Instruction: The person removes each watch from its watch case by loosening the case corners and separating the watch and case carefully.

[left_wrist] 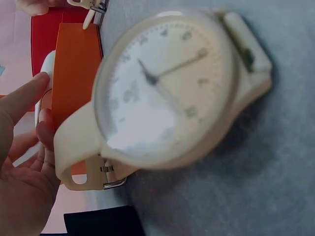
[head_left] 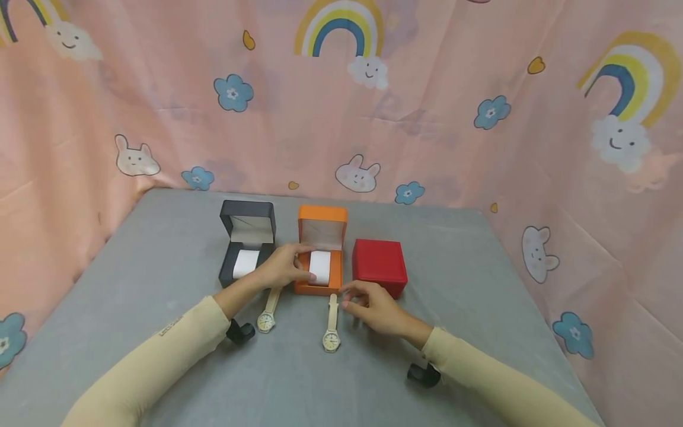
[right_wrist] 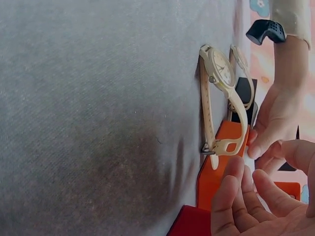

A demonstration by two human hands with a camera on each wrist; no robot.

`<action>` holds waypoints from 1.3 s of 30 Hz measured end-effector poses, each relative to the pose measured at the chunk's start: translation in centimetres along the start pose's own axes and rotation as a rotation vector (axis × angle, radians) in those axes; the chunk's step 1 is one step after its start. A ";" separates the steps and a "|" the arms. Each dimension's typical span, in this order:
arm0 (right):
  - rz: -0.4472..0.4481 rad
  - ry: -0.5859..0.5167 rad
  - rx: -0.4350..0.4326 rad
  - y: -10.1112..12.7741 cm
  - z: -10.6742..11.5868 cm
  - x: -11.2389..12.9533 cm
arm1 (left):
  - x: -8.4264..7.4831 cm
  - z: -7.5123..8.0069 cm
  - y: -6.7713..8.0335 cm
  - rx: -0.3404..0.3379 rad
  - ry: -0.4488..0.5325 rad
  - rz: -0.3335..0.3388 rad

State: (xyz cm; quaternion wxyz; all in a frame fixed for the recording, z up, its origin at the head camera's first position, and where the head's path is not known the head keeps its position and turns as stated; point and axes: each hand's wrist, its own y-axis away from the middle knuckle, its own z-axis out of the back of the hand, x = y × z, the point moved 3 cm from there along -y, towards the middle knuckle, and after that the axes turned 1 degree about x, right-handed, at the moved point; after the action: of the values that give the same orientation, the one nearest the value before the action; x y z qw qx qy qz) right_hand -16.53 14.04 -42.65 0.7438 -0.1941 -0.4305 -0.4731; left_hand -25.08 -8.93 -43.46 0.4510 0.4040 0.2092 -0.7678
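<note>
In the head view my left hand (head_left: 284,265) reaches over the orange watch box (head_left: 335,279), which stands with its lid raised. Its thumb and fingers lie at the left side of the white cushion (head_left: 320,267) inside. My right hand (head_left: 376,305) hovers by the box's front right corner, fingers loosely bent and holding nothing. Just left of those fingers, a cream watch (head_left: 331,340) lies with its strap toward the orange box. A second cream watch (head_left: 265,321) lies under my left wrist, before the black watch box (head_left: 229,267); its face looms large in the left wrist view.
The black box stands with its lid up and a white cushion inside. A closed red box (head_left: 379,261) stands right of the orange one. Grey cloth (head_left: 480,296) covers the table, and a pink patterned curtain (head_left: 299,118) hangs behind it.
</note>
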 end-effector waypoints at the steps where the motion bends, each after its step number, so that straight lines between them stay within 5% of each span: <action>1: 0.005 0.000 -0.003 0.0 0.0 0.0 | 0.0 0.0 0.0 -0.002 0.002 0.001; 15: 0.054 0.015 -0.023 0.2 0.6 0.0 | -0.2 -0.3 -0.1 -0.023 -0.066 -0.032; 28: 0.107 -0.046 -0.068 1.0 2.4 0.9 | -0.2 -0.1 0.3 -0.001 0.060 0.006; 39: 0.055 -0.075 -0.129 1.2 4.9 0.7 | -1.6 0.4 0.9 0.033 0.087 -0.030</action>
State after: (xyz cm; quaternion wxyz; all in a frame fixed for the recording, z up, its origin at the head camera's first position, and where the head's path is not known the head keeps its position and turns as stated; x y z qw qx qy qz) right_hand -17.63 17.64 -39.25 0.7256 -0.2709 -0.4214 -0.4717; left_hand -24.09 -8.82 -41.92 0.4232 0.4413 0.2219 -0.7595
